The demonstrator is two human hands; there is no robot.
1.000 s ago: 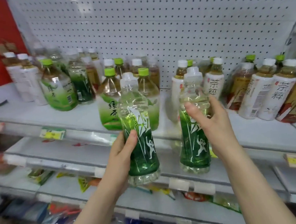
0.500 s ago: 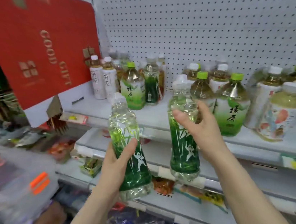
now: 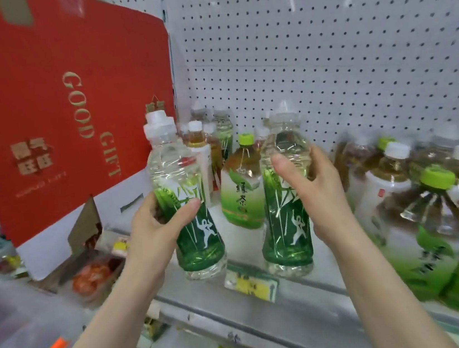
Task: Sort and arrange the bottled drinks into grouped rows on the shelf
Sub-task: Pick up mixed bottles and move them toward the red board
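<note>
Round the first green bottle [image 3: 199, 242] my left hand [image 3: 151, 233] curls tight, thumb in front. My right hand [image 3: 325, 199] grips the second green bottle [image 3: 284, 225] just beside it. Both bottles are at the front edge of the shelf [image 3: 307, 306].

The left hand [image 3: 154, 230] grips the left bottle [image 3: 185, 203], clear with a green bamboo label and leaning slightly. The right hand [image 3: 321, 191] holds the right bottle [image 3: 285, 210], its twin, upright. Both are at the front edge of the shelf [image 3: 310, 288], above a yellow price tag [image 3: 251, 283]. Between them, further back, stands a green-capped tea bottle [image 3: 242, 192]. A red gift box [image 3: 53, 109] fills the shelf's left end.
</note>
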